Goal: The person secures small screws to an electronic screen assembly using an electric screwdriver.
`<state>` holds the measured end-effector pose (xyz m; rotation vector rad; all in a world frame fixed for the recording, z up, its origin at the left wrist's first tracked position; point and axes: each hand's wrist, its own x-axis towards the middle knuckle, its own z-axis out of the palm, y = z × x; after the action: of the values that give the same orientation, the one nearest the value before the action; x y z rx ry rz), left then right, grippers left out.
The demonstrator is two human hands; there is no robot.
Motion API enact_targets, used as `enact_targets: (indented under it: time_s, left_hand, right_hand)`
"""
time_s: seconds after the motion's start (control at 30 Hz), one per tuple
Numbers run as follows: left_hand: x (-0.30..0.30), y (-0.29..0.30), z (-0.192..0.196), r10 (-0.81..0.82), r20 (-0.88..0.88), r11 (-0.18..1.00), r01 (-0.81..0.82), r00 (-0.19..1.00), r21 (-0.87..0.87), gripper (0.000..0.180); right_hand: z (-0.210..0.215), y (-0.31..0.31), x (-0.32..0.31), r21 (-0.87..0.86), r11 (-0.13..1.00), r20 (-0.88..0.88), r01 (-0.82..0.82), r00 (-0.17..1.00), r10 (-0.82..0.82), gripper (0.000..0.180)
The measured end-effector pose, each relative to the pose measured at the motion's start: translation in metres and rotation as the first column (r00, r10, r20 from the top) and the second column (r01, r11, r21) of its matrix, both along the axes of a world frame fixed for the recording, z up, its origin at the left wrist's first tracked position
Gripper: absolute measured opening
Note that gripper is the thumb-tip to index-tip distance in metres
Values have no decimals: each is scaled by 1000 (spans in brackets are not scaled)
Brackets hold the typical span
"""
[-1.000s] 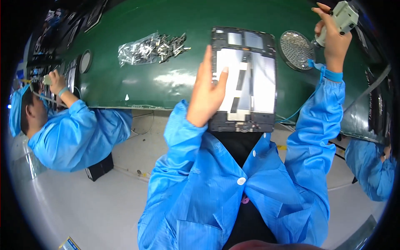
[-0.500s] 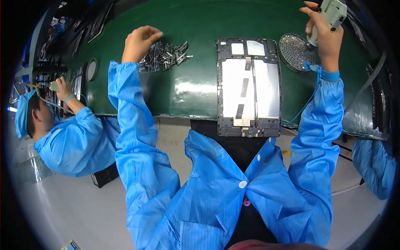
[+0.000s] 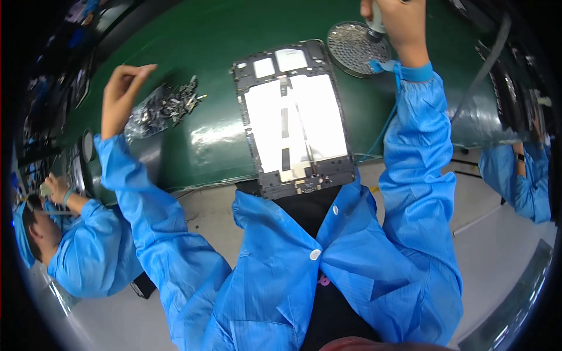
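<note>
My right hand is closed around a pale electric screwdriver, partly cut off by the top edge. Its dark lower end is over a round screw tray with a grid of holes. My left hand is raised beside a heap of small dark parts and a clear plastic bag. Its thumb and forefinger are pinched together; I cannot make out anything between them. Between my hands lies an opened tablet with silver battery panels, its near end over the table's front edge.
A green work table spans the view. A blue cord runs from my right wristband. At far left a co-worker in blue works at the same table; another person's blue sleeve shows at right. Dark flat parts lie at far right.
The whole view has swung, so the table and tablet appear further left and tilted. My left fingertips are slightly farther from the heap of parts. The screwdriver stays at the screw tray.
</note>
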<state>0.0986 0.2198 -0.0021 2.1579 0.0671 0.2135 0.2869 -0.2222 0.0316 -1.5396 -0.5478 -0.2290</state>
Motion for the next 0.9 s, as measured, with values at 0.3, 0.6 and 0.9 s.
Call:
enact_targets:
  time_s: [0.3,0.6,0.9]
  left_hand:
    - [58,-123,-23,142,353,981,-86,925,-172,31]
    - [47,-138,-61,218,439,971,-241,871,-4,22]
    - [46,-142,-63,220,362,973,-178,906,-146,24]
  right_hand:
    - [-9,2,-5,112,968,-48,-225,972,231,13]
    - [-14,-4,-3,114,943,-121,-312,938,325,17]
    - [-28,-15,-7,175,970,-25,-171,984,178,18]
